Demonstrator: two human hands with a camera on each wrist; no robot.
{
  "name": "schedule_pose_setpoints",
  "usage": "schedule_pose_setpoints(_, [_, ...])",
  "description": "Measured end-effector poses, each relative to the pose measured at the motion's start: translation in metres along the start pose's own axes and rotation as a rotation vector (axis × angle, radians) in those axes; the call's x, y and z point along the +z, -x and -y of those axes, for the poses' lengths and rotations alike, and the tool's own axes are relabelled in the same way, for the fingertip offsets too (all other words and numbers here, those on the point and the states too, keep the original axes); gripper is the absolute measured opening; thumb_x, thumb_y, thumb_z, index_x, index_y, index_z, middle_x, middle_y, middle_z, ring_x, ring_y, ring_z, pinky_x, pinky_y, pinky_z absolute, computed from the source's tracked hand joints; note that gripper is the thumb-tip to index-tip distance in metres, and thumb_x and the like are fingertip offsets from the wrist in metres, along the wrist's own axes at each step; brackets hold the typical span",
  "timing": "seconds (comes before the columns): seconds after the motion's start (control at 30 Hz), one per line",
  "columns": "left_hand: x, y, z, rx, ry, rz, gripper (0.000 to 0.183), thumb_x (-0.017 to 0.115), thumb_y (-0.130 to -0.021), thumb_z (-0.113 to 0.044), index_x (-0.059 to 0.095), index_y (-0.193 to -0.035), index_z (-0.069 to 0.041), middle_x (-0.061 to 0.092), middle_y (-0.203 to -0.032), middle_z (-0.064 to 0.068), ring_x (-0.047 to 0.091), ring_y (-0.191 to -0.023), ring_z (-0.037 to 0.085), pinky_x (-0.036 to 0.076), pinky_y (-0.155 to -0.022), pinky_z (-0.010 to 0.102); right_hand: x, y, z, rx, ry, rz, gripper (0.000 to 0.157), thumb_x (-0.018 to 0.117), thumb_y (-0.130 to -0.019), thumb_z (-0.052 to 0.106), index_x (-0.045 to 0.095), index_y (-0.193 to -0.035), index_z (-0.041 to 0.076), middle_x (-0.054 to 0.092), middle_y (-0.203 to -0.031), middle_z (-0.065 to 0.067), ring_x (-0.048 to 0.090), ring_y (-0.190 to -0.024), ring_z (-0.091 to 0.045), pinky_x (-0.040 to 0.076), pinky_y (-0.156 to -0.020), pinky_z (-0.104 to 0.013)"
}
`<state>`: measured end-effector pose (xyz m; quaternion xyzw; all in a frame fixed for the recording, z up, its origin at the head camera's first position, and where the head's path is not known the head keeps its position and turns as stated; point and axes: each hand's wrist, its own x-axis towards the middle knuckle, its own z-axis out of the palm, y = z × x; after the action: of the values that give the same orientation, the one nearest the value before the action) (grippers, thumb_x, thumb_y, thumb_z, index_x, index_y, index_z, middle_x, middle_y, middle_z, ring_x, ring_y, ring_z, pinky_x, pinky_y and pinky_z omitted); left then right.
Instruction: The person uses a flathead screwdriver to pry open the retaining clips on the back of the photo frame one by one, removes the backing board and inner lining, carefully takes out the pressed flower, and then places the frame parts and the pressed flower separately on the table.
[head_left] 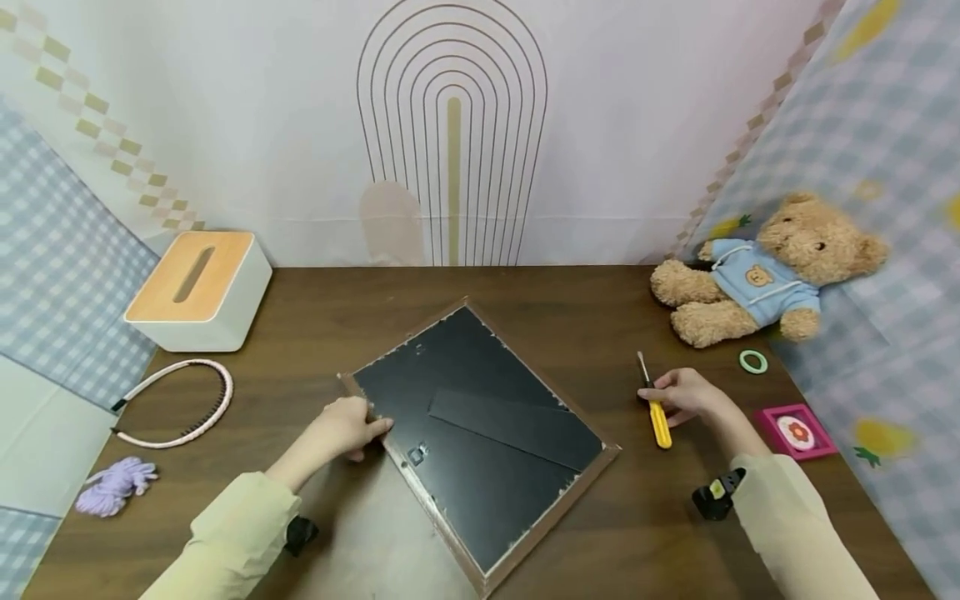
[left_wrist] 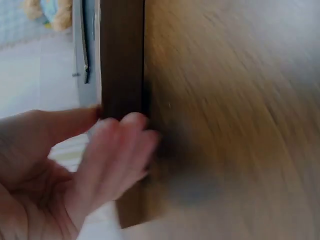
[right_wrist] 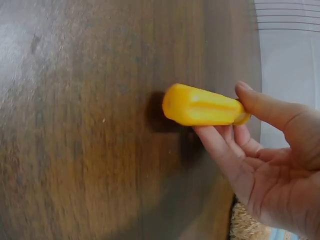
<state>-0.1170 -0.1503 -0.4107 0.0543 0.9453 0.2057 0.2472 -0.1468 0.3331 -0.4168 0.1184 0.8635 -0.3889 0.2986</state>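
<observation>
A picture frame (head_left: 487, 358) lies back side up at the middle of the table, turned cornerwise, with a black backing panel and a brown wooden rim. A folded stand flap (head_left: 502, 425) crosses its back. My left hand (head_left: 341, 429) grips the left side of the rim, thumb over the top; in the left wrist view its fingers (left_wrist: 120, 145) curl against the frame's brown outer side (left_wrist: 122, 55). To the right, my right hand (head_left: 693, 396) holds a yellow-handled screwdriver (head_left: 660, 423) with its metal tip pointing away. In the right wrist view, thumb and fingers pinch the yellow handle (right_wrist: 202, 106).
At left are a white tissue box (head_left: 202, 292) with a wooden lid, a headband (head_left: 221, 400) and a purple yarn bundle (head_left: 116, 486). At right sit a teddy bear (head_left: 772, 283), a green ring (head_left: 753, 362) and a pink square box (head_left: 817, 433). A wall cloth hangs behind the table.
</observation>
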Motion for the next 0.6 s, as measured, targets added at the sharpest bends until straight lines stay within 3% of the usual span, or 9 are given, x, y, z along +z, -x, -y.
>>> schedule_pose_setpoints(0.13, [-0.005, -0.029, -0.002, -0.02, 0.131, -0.02, 0.029, 0.055, -0.091, -0.023, 0.065, -0.076, -0.001, 0.064, -0.054, 0.003, 0.063, -0.048, 0.008, 0.055, -0.078, 0.033, -0.005, 0.01, -0.005, 0.056, -0.015, 0.083, 0.028, 0.062, -0.088, 0.021, 0.054, -0.094, -0.006, 0.056, -0.068, 0.002, 0.058, -0.056, -0.004, 0.057, -0.057, -0.022])
schedule_pose_setpoints(0.2, [-0.01, -0.043, -0.004, -0.022, 0.133, -0.035, 0.027, 0.054, -0.091, -0.02, 0.064, -0.074, -0.001, 0.066, -0.056, 0.003, 0.064, -0.05, 0.008, 0.053, -0.084, 0.036, -0.007, 0.016, -0.011, 0.068, 0.005, 0.143, 0.02, 0.064, -0.087, 0.019, 0.057, -0.08, 0.001, 0.057, -0.063, 0.005, 0.058, -0.053, -0.002, 0.055, -0.055, -0.019])
schedule_pose_setpoints(0.3, [-0.018, -0.06, -0.007, -0.009, 0.108, -0.044, 0.026, 0.052, -0.09, -0.018, 0.061, -0.073, -0.002, 0.067, -0.063, 0.005, 0.066, -0.053, 0.008, 0.052, -0.09, 0.037, -0.009, 0.028, -0.023, 0.088, 0.047, 0.213, 0.022, 0.067, -0.084, 0.017, 0.059, -0.065, 0.01, 0.057, -0.056, 0.007, 0.057, -0.051, 0.0, 0.054, -0.054, -0.017])
schedule_pose_setpoints(0.47, [-0.028, -0.077, -0.011, -0.013, 0.1, -0.025, 0.025, 0.051, -0.093, -0.018, 0.061, -0.079, 0.001, 0.066, -0.071, 0.01, 0.066, -0.055, 0.007, 0.052, -0.09, 0.038, -0.011, 0.04, -0.04, 0.116, 0.097, 0.255, 0.02, 0.071, -0.081, 0.018, 0.062, -0.065, 0.01, 0.06, -0.055, 0.006, 0.059, -0.05, -0.001, 0.054, -0.052, -0.017])
schedule_pose_setpoints(0.6, [-0.033, -0.087, -0.011, -0.012, 0.112, -0.071, 0.028, 0.051, -0.094, -0.019, 0.06, -0.095, 0.007, 0.067, -0.08, 0.017, 0.066, -0.057, 0.011, 0.054, -0.083, 0.038, -0.014, 0.041, -0.039, 0.132, 0.113, 0.236, 0.02, 0.072, -0.081, 0.022, 0.062, -0.071, 0.007, 0.062, -0.057, 0.004, 0.06, -0.051, -0.002, 0.054, -0.053, -0.018])
